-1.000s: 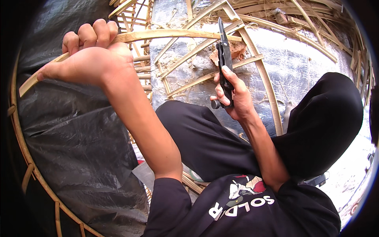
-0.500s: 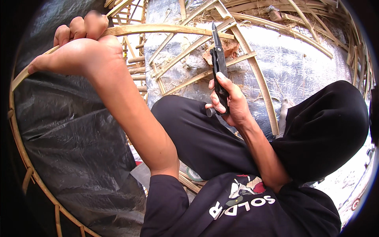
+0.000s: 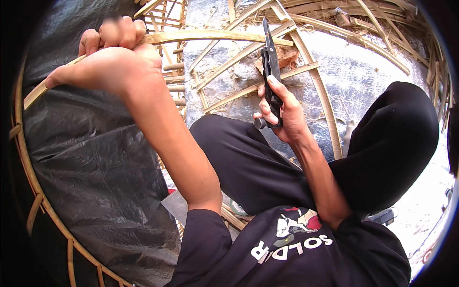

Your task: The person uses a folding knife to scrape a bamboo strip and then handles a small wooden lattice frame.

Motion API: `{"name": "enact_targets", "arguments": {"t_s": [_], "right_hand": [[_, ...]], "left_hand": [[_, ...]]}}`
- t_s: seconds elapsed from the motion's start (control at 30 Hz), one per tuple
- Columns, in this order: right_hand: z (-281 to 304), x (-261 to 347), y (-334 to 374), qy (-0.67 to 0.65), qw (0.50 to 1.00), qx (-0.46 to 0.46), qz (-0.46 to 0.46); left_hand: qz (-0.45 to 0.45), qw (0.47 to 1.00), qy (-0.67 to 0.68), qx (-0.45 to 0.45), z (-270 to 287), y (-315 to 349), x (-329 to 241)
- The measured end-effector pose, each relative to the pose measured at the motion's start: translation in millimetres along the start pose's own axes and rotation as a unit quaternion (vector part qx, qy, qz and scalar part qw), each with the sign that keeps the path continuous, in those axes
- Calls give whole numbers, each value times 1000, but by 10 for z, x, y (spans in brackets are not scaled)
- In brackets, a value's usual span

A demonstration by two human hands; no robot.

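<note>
My left hand (image 3: 112,60), raised at the upper left, is wrapped round a pale strip of split bamboo (image 3: 205,36). One end of the strip sticks out past the thumb; the other runs rightward to the knife. A black folding knife (image 3: 271,60), its blade unfolded and pointing up, is gripped in my right hand (image 3: 282,112), with the thumb along the handle. The blade crosses the strip close to its right end; whether the edge touches the wood, I cannot tell.
A lattice of bamboo strips (image 3: 326,105) lies on silvery sheeting (image 3: 363,62) beyond my knees. By it sits a reddish-brown lump (image 3: 288,57). Black plastic sheeting (image 3: 95,167) spans the left, bordered by a curved bamboo frame (image 3: 52,215). More strips (image 3: 432,71) bundle at the far right.
The whole view has shifted slightly, so most things appear farther right. My right knee appears a little higher. Both grips, and the knife across the strip, look much the same.
</note>
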State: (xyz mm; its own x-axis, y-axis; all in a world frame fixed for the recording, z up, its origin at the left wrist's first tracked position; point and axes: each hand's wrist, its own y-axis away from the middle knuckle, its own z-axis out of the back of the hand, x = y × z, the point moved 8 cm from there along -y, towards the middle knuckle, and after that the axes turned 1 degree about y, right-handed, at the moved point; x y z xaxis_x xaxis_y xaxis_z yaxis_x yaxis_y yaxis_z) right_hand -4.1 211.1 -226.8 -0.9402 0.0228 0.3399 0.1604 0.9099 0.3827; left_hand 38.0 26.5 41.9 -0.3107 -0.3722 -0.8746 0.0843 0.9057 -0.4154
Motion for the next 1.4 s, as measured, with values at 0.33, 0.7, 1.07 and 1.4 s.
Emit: {"name": "enact_targets", "arguments": {"t_s": [0.33,0.7,1.07,1.4], "right_hand": [[-63,57,-20,-9,1000,11,11],[-160,-88,25,-50,997,13,58],[-2,-116,-3,-54,997,-1,60],[-161,-138,54,-14,999,-7,44]], "left_hand": [[-3,1000,-17,7,16,45,-51],[6,1000,1,6,-16,161,-37],[-8,1000,1,-26,22,75,-37],[-35,995,-43,-79,48,61,-31]]}}
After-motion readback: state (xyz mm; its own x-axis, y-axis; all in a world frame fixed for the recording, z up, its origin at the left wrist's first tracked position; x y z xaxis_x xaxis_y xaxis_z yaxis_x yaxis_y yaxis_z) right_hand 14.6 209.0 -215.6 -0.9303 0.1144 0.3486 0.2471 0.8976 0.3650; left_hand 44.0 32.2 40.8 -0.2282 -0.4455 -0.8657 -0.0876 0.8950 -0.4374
